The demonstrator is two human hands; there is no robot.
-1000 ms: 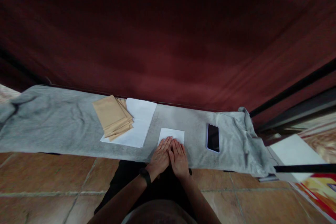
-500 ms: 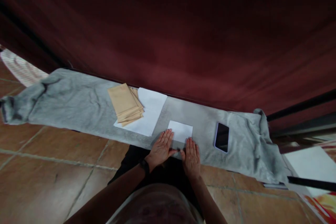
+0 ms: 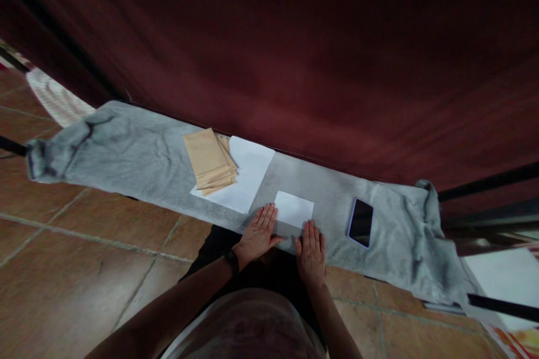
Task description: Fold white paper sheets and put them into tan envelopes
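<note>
A small white sheet of paper (image 3: 293, 208) lies flat on the grey cloth (image 3: 138, 162) in front of me. My left hand (image 3: 259, 234) rests palm down at its near left corner, fingers stretched out and the thumb pointing inward. At the near right corner my right hand (image 3: 311, 249) lies flat too, its fingertips at the paper's edge. Neither hand grips anything. Left of the small sheet, larger white paper (image 3: 255, 165) lies with a fanned pile of brown envelopes (image 3: 208, 154) partly on top of it.
A phone (image 3: 361, 222) with a dark screen lies to the right on the cloth. Behind the surface hangs a dark red fabric (image 3: 269, 67). Dark bars (image 3: 501, 179) stand at the right. Tiled floor (image 3: 76, 258) shows below, and a white panel (image 3: 505, 277) is at the lower right.
The view has shifted and tilted slightly, so the things on the cloth appear a little farther right. Both hands stay flat at the small sheet's near edge.
</note>
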